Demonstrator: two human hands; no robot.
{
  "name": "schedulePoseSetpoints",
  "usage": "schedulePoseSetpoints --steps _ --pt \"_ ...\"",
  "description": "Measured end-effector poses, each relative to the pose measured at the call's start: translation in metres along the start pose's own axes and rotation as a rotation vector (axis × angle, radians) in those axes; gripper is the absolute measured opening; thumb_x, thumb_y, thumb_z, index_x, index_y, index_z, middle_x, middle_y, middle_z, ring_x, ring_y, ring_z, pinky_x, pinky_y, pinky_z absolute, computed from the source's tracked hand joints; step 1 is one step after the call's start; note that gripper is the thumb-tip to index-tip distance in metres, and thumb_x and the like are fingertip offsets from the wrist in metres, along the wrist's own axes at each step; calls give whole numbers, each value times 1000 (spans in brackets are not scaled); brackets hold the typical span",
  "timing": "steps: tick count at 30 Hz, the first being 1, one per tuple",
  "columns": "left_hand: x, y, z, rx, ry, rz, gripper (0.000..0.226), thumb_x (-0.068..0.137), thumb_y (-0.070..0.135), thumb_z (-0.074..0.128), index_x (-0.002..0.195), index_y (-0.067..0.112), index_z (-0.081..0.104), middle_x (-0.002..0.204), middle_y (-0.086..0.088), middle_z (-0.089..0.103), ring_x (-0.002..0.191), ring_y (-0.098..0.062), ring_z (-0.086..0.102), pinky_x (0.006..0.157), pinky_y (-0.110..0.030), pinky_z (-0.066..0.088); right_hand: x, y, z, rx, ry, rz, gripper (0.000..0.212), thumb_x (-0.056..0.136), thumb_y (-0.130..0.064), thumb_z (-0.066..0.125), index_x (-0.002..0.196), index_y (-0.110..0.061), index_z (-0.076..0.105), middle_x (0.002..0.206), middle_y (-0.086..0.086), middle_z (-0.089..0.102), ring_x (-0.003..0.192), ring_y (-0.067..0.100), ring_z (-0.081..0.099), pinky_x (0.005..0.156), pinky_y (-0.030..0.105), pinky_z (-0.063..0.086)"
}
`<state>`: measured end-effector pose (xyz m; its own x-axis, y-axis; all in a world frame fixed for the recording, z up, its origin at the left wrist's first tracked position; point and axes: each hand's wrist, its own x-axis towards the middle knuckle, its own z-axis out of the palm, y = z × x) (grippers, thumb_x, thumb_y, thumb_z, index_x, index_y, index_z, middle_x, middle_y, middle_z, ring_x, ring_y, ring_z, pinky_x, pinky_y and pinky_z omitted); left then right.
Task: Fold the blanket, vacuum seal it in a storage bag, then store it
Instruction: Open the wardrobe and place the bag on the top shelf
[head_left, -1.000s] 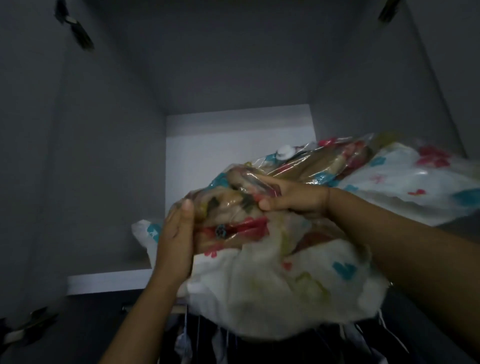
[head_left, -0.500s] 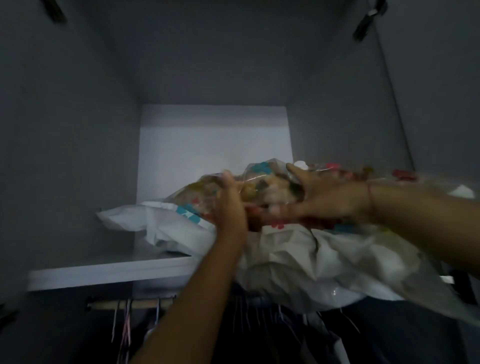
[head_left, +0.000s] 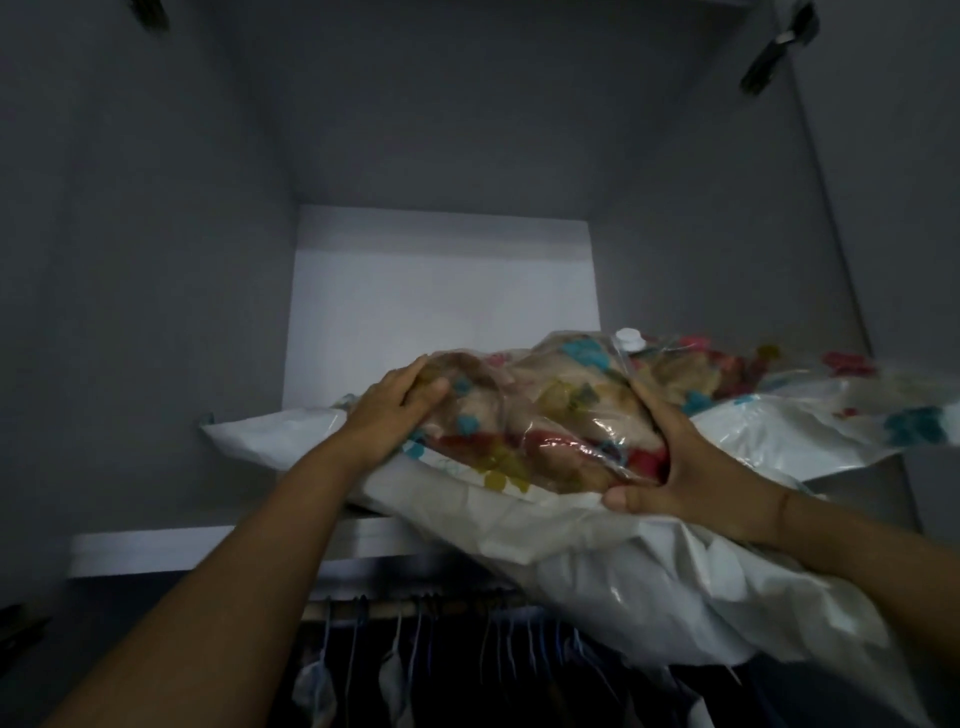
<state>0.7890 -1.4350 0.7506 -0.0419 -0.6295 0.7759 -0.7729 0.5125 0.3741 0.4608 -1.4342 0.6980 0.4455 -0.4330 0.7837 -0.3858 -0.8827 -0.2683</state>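
The vacuum storage bag (head_left: 545, 415), packed with the colourful folded blanket (head_left: 566, 400), lies partly on the wardrobe shelf (head_left: 208, 545), its white loose end hanging over the front edge above the hangers (head_left: 410, 649). The left hand (head_left: 387, 410) curls over its left end; the right hand (head_left: 670, 462) grips its near right side. The overhang could drag the slick bag off the shelf, and rough shoving might loosen the white valve cap (head_left: 629, 339). No readable writing shows.

A dim grey wardrobe interior (head_left: 156, 260) with a pale shelf (head_left: 171, 553), and below it clothes hangers (head_left: 410, 639) on a rail (head_left: 395, 607).
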Motion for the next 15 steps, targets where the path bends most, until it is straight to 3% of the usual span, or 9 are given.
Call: schedulePoseSetpoints --steps 3,6,9,12,15 --pt "5 -2 7 160 134 -44 83 74 82 41 140 32 43 140 -1 47 129 -23 44 104 -38 31 5 4 -2 39 -22 28 124 53 -58 85 145 -54 2 151 -18 26 136 1 33 114 36 33" --pt "9 -1 15 149 265 -18 60 76 73 55 107 22 60 112 0 58 105 -21 54 86 -33 32 8 8 -3 63 -24 50 126 48 -61 85 145 -53 3 151 -18 27 136 2 34 114 34 34" --pt "12 -4 19 92 380 19 33 86 48 64 79 17 57 87 1 58 85 -21 55 79 -34 33 10 9 -3 98 -18 82 123 42 -66 84 138 -61 7 148 -20 29 134 3 37 112 31 35" --pt "12 -2 18 -66 393 43 37 90 32 66 62 21 44 66 4 48 68 -18 47 68 -33 39 12 14 -4 106 -20 97 127 45 -63 85 145 -53 8 151 -16 27 136 7 36 113 38 35" --pt "11 -2 15 -135 401 -9 42 93 21 63 58 19 38 58 3 42 61 -15 39 54 -26 34 12 17 -2 119 -19 92 126 44 -64 85 145 -52 10 150 -17 28 135 6 38 111 34 38"
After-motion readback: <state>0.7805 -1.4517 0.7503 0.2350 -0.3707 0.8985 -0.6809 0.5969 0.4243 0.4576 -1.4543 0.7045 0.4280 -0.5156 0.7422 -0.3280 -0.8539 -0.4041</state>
